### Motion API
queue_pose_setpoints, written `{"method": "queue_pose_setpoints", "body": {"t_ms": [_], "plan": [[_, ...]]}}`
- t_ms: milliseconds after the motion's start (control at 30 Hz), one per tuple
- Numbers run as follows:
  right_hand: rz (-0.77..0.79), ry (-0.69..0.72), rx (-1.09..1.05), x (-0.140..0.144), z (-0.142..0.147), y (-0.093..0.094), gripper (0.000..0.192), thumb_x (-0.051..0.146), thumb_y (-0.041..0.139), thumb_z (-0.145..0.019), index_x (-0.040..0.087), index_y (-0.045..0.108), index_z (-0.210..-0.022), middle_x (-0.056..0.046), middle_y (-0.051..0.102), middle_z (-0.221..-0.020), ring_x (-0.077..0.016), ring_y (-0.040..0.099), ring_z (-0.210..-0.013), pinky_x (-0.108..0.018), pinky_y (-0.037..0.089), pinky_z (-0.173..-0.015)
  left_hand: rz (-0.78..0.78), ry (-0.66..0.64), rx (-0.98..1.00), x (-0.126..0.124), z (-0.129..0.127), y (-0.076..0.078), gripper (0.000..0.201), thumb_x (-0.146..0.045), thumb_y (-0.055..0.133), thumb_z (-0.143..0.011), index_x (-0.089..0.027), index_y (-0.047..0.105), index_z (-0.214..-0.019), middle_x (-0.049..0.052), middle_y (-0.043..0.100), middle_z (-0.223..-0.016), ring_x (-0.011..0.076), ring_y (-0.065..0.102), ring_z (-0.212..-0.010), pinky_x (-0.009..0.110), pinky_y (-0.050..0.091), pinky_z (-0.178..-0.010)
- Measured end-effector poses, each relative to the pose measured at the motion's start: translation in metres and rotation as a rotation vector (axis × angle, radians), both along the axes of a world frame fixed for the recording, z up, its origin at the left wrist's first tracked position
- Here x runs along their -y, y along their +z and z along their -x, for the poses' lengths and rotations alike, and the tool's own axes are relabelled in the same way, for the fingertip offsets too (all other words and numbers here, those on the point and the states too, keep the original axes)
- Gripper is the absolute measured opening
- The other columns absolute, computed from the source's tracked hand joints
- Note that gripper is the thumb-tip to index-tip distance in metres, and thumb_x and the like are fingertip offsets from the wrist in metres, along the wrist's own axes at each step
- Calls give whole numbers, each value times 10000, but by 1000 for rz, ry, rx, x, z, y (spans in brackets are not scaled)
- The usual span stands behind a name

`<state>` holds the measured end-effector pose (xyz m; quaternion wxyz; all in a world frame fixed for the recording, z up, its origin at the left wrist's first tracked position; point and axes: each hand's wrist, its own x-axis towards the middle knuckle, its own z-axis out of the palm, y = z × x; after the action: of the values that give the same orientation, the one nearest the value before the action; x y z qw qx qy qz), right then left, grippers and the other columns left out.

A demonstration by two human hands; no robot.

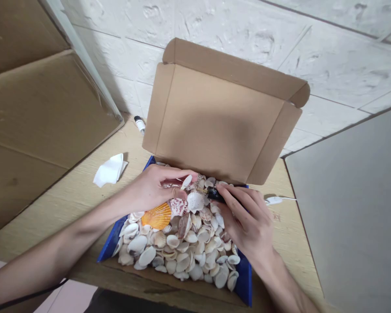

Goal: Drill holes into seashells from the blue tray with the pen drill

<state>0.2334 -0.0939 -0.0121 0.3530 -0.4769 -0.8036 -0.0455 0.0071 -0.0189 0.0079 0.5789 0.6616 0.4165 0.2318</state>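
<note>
My left hand (159,184) pinches a small white shell (187,181) between thumb and fingers over the far side of an open box. In my right hand (247,217) is a small black hand drill (214,194), its brass-coloured front end pointing left toward that shell. I cannot make out whether its tip touches the shell. Just below the tool lies a white shell with dark dots (195,202). A large orange scallop shell (157,216) and a red-speckled shell (178,207) rest beneath my left hand. Many pale shells (182,261) fill the box.
The cardboard box has blue sides (244,278) and a raised brown lid (215,117) leaning back by the white wall. Crumpled white tissue (110,171) and a small black-capped bottle (139,124) stand left on the wooden table. A white cable connector (275,200) lies right.
</note>
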Motion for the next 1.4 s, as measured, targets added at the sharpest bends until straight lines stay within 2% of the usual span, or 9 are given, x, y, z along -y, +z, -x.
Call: {"method": "queue_pose_setpoints", "body": {"t_ms": [200, 400, 600, 733, 867, 1100, 1300, 1400], "plan": [[-11, 7, 19, 1, -1, 0, 440, 94, 632, -823, 217, 598, -1245, -74, 719, -1052, -207, 636, -912, -355, 504, -775, -37, -10, -52, 2, 0, 4, 385, -165, 644, -757, -141, 714, -1135, 48, 741, -1067, 215, 666, -973, 268, 517, -824], [8, 24, 44, 1, 0, -3, 381, 152, 613, -836, 133, 611, -1216, -95, 727, -970, -186, 656, -779, -307, 523, -662, -99, -19, -105, 1, 1, 3, 369, -201, 657, -774, -132, 715, -1132, 74, 734, -1110, 236, 661, -989, 300, 507, -852], [58, 110, 125, 1, 7, -1, 318, 213, 585, -875, 105, 634, -1170, -97, 734, -927, -184, 672, -762, -301, 549, -659, -273, -163, -109, 5, 0, -2, 332, -159, 677, -791, -170, 726, -1119, 62, 745, -1085, 201, 672, -945, 283, 489, -895], [31, 80, 136, 1, 7, -1, 311, 198, 620, -859, 115, 633, -1158, -93, 729, -972, -183, 650, -775, -317, 533, -686, -263, -151, -124, 6, -1, 1, 352, -183, 685, -807, -159, 704, -1157, 76, 730, -1128, 202, 670, -968, 279, 485, -901], [24, 89, 107, 1, 3, -2, 378, 160, 641, -843, 148, 602, -1218, -93, 719, -1046, -190, 646, -868, -328, 519, -758, -251, -127, -133, 5, -1, 3, 396, -182, 717, -796, -164, 683, -1190, 72, 731, -1126, 201, 673, -982, 286, 482, -919], [7, 84, 82, 2, 1, 0, 459, 122, 642, -831, 198, 572, -1279, -87, 717, -1080, -207, 644, -941, -346, 515, -787, -243, -119, -80, 4, 1, -2, 450, -220, 741, -794, -207, 653, -1235, 68, 662, -1255, 213, 641, -1122, 305, 461, -1002], [8, 82, 78, 2, 1, 0, 436, 85, 644, -821, 175, 589, -1244, -91, 713, -1073, -204, 633, -926, -343, 507, -774, -187, -88, -74, 4, -1, -1, 462, -200, 723, -804, -156, 631, -1255, 89, 670, -1240, 208, 667, -1068, 296, 508, -944], [3, 61, 66, 1, 2, 0, 426, 84, 649, -815, 171, 598, -1229, -93, 713, -1057, -204, 638, -926, -339, 504, -773, -152, -75, -52, 4, 0, -1, 447, -204, 721, -805, -175, 642, -1244, 71, 678, -1234, 209, 663, -1074, 294, 513, -937]]}}
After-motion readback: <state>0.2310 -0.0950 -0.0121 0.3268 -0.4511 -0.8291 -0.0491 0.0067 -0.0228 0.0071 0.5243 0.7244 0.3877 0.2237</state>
